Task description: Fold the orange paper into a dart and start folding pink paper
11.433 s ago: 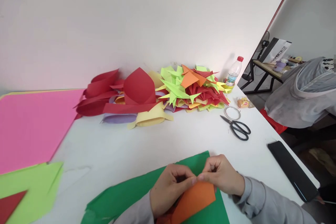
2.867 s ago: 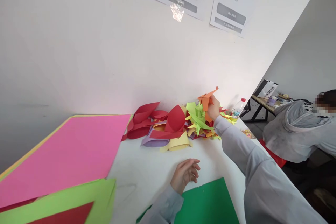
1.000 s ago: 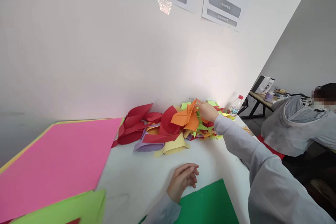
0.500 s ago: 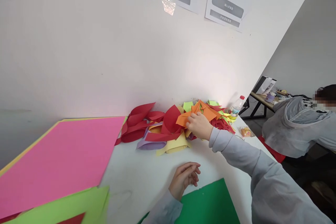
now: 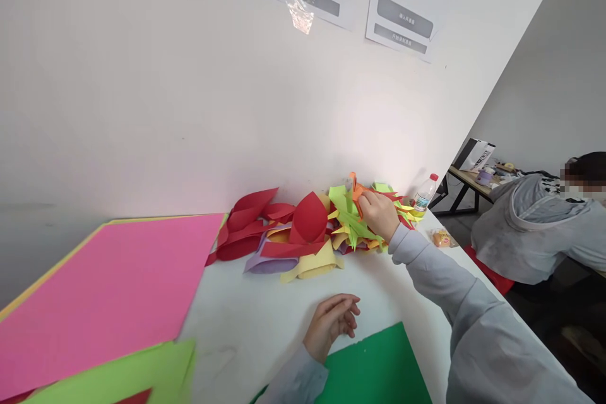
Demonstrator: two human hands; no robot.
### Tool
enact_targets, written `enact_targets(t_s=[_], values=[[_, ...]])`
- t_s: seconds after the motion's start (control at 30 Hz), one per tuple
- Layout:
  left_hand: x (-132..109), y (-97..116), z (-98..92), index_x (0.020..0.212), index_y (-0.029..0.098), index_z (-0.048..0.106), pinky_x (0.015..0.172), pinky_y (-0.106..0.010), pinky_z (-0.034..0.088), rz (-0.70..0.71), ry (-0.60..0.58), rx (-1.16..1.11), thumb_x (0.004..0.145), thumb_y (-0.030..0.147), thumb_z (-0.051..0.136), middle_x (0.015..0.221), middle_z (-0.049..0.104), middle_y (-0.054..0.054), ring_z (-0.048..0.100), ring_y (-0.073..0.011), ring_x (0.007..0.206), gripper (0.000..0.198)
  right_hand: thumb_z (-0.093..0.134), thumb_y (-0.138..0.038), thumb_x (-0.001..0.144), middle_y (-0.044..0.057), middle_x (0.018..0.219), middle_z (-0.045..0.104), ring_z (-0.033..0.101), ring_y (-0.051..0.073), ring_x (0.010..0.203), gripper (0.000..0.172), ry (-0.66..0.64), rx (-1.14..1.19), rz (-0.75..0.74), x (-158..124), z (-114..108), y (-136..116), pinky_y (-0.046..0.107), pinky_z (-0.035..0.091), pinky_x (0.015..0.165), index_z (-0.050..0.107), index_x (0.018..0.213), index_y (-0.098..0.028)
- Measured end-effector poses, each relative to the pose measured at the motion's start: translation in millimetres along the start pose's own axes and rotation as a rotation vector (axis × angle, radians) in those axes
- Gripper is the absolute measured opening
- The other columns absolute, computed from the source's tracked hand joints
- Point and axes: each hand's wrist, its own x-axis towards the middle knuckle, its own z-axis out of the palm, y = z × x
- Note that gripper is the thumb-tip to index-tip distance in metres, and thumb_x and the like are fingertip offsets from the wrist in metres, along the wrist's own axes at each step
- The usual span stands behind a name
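Note:
My right hand (image 5: 379,213) reaches over the heap at the back of the table, closed on a folded orange paper piece (image 5: 358,190), partly hidden by the fingers. Right below and beside it lie light green folded paper pieces (image 5: 351,222) with pointed ends. My left hand (image 5: 332,323) rests on the white tabletop, fingers loosely curled and slightly apart, nothing in it. Just in front of that hand is a green paper sheet (image 5: 379,366), partly covered by my left sleeve.
Red curved paper pieces (image 5: 308,219), a purple one (image 5: 272,264) and a pale yellow one (image 5: 316,263) lie along the wall. Pink sheets (image 5: 118,290) cover the left side, light green sheets (image 5: 123,369) nearer. A bottle (image 5: 423,194) and wrapped snack (image 5: 441,238) stand right; a person (image 5: 525,227) sits beyond.
My right hand has shifted slightly right with the orange paper, which now shows narrower and upright. Light green pieces beneath it have come into view. My left hand has stayed put.

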Motion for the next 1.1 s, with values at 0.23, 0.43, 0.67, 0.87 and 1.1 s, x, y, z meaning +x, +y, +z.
enact_targets(t_s=[0.23, 0.43, 0.67, 0.87, 1.1], values=[[0.7, -0.8, -1.0, 0.079, 0.012, 0.072, 0.045, -0.026, 0.044, 0.000, 0.007, 0.013, 0.059, 0.048, 0.080, 0.069, 0.063, -0.006, 0.056, -0.0142, 0.053, 0.042, 0.043, -0.007, 0.090, 0.008, 0.080, 0.062, 0.056, 0.018, 0.076, 0.026, 0.118, 0.096, -0.021, -9.3, 13.6, -3.9, 0.030, 0.042, 0.070, 0.057, 0.072, -0.018], [-0.4, 0.3, 0.3, 0.079, 0.012, 0.072, 0.044, -0.026, 0.044, 0.002, 0.015, 0.011, 0.058, 0.049, 0.080, 0.069, 0.064, -0.006, 0.056, -0.0140, 0.052, 0.043, 0.038, -0.011, 0.092, 0.009, 0.086, 0.065, 0.058, 0.019, 0.076, 0.024, 0.296, 0.107, 0.303, -7.7, 18.7, 6.6, 0.029, 0.039, 0.067, 0.059, 0.083, -0.018], [-0.2, 1.7, 0.4, 0.078, 0.012, 0.072, 0.044, -0.026, 0.045, -0.013, 0.012, 0.012, 0.056, 0.051, 0.082, 0.069, 0.064, -0.005, 0.057, -0.0137, 0.052, 0.046, 0.048, -0.018, 0.082, 0.004, 0.067, 0.062, 0.053, 0.019, 0.064, 0.014, 0.378, 0.087, 0.502, -16.6, 20.1, 7.9, 0.033, 0.033, 0.070, 0.055, 0.070, -0.020], [0.0, 2.2, 1.8, 0.077, 0.012, 0.073, 0.044, -0.026, 0.045, -0.013, 0.020, 0.017, 0.053, 0.053, 0.083, 0.068, 0.064, -0.005, 0.057, -0.0136, 0.052, 0.048, 0.048, -0.019, 0.083, 0.003, 0.070, 0.062, 0.053, 0.019, 0.073, 0.014, 0.440, 0.105, 0.529, -16.2, 22.0, -8.0, 0.035, 0.030, 0.078, 0.052, 0.070, -0.020], [-0.7, 1.6, 2.2, 0.076, 0.012, 0.073, 0.042, -0.025, 0.044, -0.017, 0.035, 0.010, 0.050, 0.053, 0.084, 0.067, 0.064, -0.005, 0.057, -0.0132, 0.051, 0.050, 0.057, -0.020, 0.077, 0.002, 0.065, 0.059, 0.049, 0.019, 0.072, 0.015, 0.460, 0.113, 0.519, -19.4, 35.4, -21.0, 0.036, 0.029, 0.081, 0.051, 0.063, -0.019]])
